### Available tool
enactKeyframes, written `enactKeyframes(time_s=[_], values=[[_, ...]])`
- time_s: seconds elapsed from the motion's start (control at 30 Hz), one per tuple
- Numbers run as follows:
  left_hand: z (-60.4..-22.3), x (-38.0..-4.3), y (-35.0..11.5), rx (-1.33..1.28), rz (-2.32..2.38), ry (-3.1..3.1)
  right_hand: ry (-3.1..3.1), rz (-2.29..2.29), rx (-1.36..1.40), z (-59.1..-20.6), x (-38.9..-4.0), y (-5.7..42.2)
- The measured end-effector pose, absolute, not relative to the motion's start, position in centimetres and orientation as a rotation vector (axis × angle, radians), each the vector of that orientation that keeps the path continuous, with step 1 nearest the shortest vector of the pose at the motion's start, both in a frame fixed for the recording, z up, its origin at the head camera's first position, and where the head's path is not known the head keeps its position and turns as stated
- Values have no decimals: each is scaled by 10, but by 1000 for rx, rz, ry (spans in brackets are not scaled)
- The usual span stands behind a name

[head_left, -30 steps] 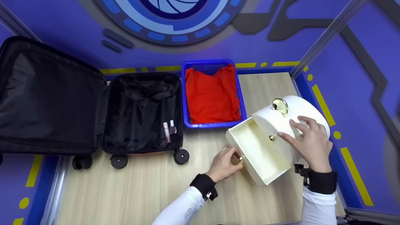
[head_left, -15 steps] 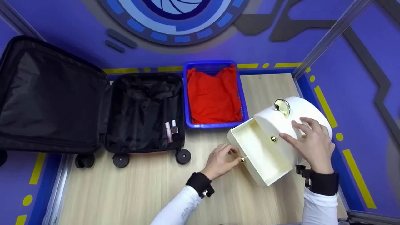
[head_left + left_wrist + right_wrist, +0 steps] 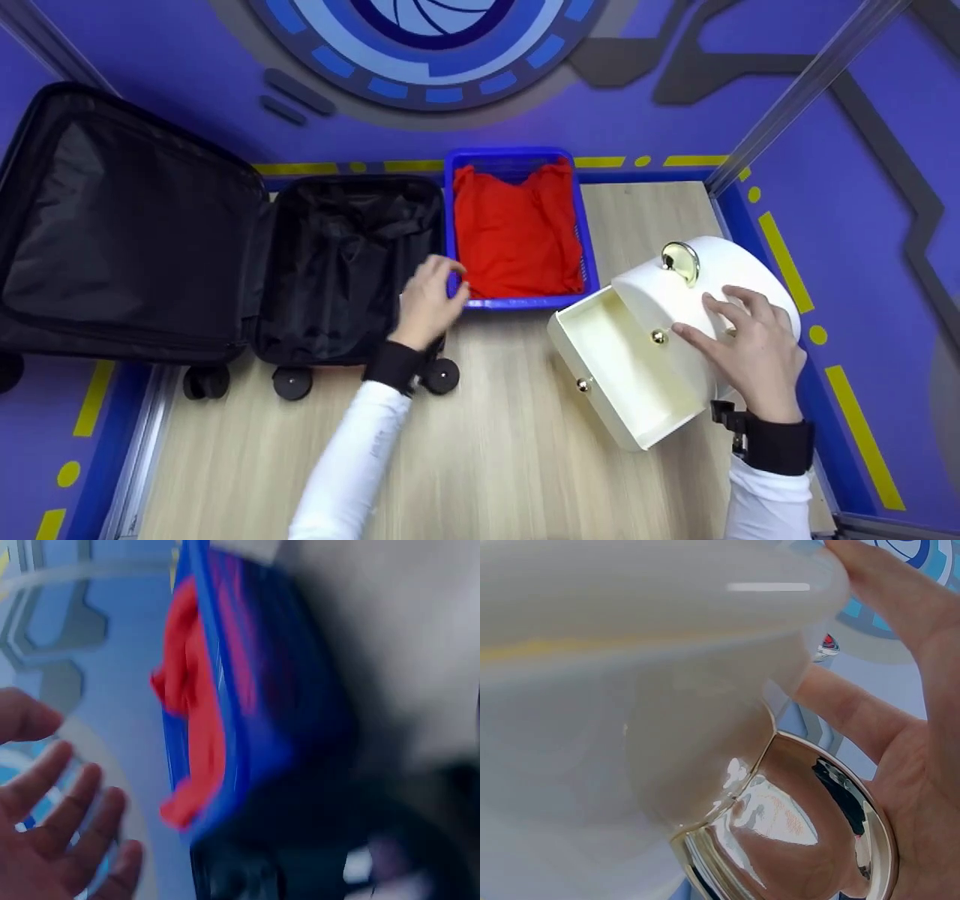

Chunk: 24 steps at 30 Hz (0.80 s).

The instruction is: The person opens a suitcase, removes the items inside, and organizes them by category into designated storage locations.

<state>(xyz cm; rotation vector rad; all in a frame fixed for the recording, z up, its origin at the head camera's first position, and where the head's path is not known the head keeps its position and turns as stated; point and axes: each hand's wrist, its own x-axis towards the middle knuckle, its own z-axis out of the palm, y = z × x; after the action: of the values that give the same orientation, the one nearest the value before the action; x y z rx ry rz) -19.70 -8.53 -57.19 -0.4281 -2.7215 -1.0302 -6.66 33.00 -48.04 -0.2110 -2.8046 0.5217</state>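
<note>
My left hand is in the air over the right rim of the black suitcase, beside the blue basket. In the left wrist view its fingers are spread, with nothing between them. My right hand rests on a white round-topped drawer box, thumb near the front edge and fingers on the top. A shiny gold fitting sits under that palm in the right wrist view. The box's drawer stands pulled out, its inside bare, with a gold knob on its front.
Red cloth lies in the basket, between suitcase and box. The suitcase lid leans open on the left. A gold round handle stands on the box's top. Blue printed walls enclose the wooden table.
My left hand has let go of the drawer knob and moved left and up to the suitcase's edge, covering the small cosmetics there. The right hand stays on the box.
</note>
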Motion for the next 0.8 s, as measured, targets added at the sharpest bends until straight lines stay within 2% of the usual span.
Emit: enactKeyframes(time_s=[0.13, 0.33, 0.8], values=[[-566, -222, -112, -297, -758, -3062, -2810, 535, -227, -480, -66, 330], [-575, -246, -135, -297, -314, -3455, -2809, 539, -224, -481, -68, 329], [-603, -255, -146, -217, -228, -3633, -2803, 540, -184, -481, -70, 327]])
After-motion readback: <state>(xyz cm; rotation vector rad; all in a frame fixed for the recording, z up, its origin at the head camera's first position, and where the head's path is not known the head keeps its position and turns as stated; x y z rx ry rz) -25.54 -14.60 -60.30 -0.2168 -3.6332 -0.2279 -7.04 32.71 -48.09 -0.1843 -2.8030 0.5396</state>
